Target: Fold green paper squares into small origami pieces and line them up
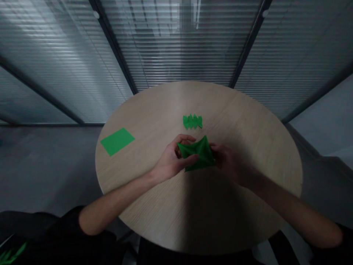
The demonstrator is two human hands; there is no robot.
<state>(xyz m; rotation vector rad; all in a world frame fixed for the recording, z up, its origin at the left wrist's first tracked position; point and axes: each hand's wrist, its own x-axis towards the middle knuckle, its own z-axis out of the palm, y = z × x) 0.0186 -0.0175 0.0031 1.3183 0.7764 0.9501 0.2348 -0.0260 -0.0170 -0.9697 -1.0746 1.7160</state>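
Nearest the lens, at the bottom edge: two bare forearms, one from each side, out of dark sleeves. In the bottom left corner, a few thin green strips, too dim to count or name.

Further out on the left of the round wooden tabletop: one flat green sheet, rectangular, lying alone and well apart from both hands.

Then one left hand, fingers curled, thumb below and fingertips above, pinching the left corner of one folded green paper. Held between the two hands near the middle of the tabletop, creased into angled flaps with a peak at the top; raised off the wood or resting on it, cannot tell. Left edge inside the left hand's pinch, right edge tucked under the fingers of the other hand.

Just beyond it, towards the far rim: one short row of small folded green pieces, pointed shapes side by side and touching, perhaps four or five, exact count not clear. Near the held paper but apart from it, untouched.

On the right, one right hand, in shadow, fingers closed against the paper's right side; finer detail of the grip not visible.

Behind the tabletop, grey slatted blinds across glass panels.
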